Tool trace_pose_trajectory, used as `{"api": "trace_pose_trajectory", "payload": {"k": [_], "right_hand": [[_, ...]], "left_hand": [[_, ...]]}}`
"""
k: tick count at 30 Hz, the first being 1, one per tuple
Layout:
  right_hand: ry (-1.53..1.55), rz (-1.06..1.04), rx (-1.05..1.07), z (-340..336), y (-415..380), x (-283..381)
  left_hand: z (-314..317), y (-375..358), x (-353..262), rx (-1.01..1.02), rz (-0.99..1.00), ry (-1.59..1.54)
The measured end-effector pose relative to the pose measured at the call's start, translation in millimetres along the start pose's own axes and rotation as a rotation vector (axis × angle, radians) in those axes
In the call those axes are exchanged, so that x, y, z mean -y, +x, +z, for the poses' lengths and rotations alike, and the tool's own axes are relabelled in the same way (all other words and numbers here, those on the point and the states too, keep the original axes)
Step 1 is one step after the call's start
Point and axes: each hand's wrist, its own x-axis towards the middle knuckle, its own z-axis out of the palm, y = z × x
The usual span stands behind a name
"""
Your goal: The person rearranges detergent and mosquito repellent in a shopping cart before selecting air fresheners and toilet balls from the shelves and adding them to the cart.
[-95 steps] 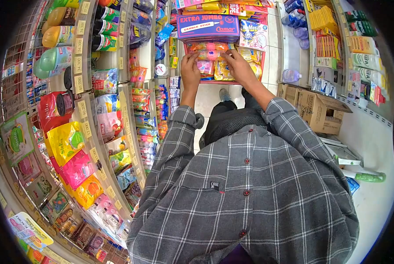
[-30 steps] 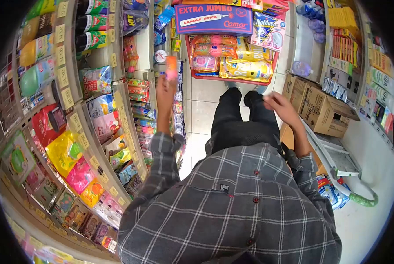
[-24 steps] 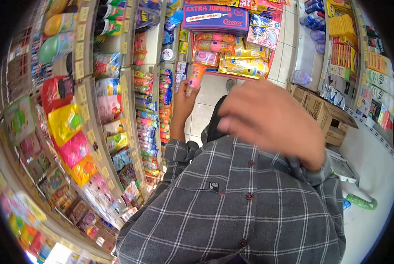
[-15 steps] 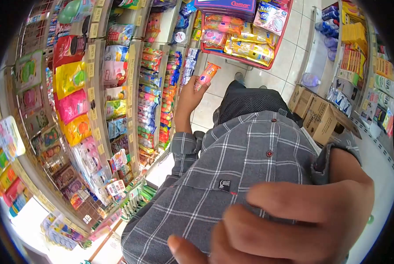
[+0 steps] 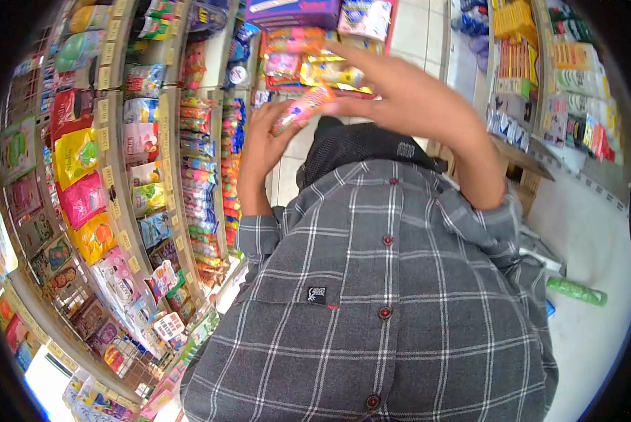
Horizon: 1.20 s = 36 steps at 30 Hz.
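My left hand (image 5: pixel 267 135) is closed around the lower end of a small orange-and-pink candy packet (image 5: pixel 305 110), which tilts up to the right. My right hand (image 5: pixel 403 93) reaches over from the right, fingers stretched out and thumb apart, slightly blurred. Its thumb is at the upper end of the packet; whether it touches cannot be told. Behind both hands is a red basket (image 5: pixel 393 15) holding yellow packs (image 5: pixel 321 73), a pink pack (image 5: pixel 282 65) and a purple box (image 5: pixel 294 13). My right hand hides part of the basket's contents.
Shelves on the left carry hanging candy bags, among them a yellow bag (image 5: pixel 76 156) and a pink bag (image 5: pixel 83 200). On the right, a shelf holds yellow packs (image 5: pixel 514 22) and white packs (image 5: pixel 507 131). A green roll-like item (image 5: pixel 577 291) lies on the white surface at right.
My right hand has swung from low in front of my shirt up and forward to beside the packet. My left hand still holds the packet, now a little further left in view.
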Motion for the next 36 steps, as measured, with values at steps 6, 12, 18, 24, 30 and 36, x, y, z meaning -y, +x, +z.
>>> {"api": "trace_pose_trajectory", "payload": {"k": [6,12,18,24,30,36], "right_hand": [[0.716,0.486,-0.154,52.9,13.7,-64.0],[0.852,0.442,-0.545,66.8,34.0,-53.7],[0.863,0.52,-0.644,95.2,48.3,-55.5],[0.816,0.591,-0.839,120.8,48.4,-76.6],[0.521,0.693,-0.834,144.9,85.4,-149.0],[0.065,0.692,-0.787,157.3,118.6,-197.9]], "left_hand": [[-37.6,50.3,-19.3,-0.017,0.23,-0.109],[-53.6,78.9,4.9,0.079,-0.129,-1.203],[-66.7,86.1,44.8,0.233,-0.29,-1.225],[-38.7,105.0,71.1,0.276,-0.403,-1.146],[0.4,153.7,118.9,0.038,-0.437,-0.969],[37.1,200.5,164.7,-0.087,-0.29,-0.571]]}}
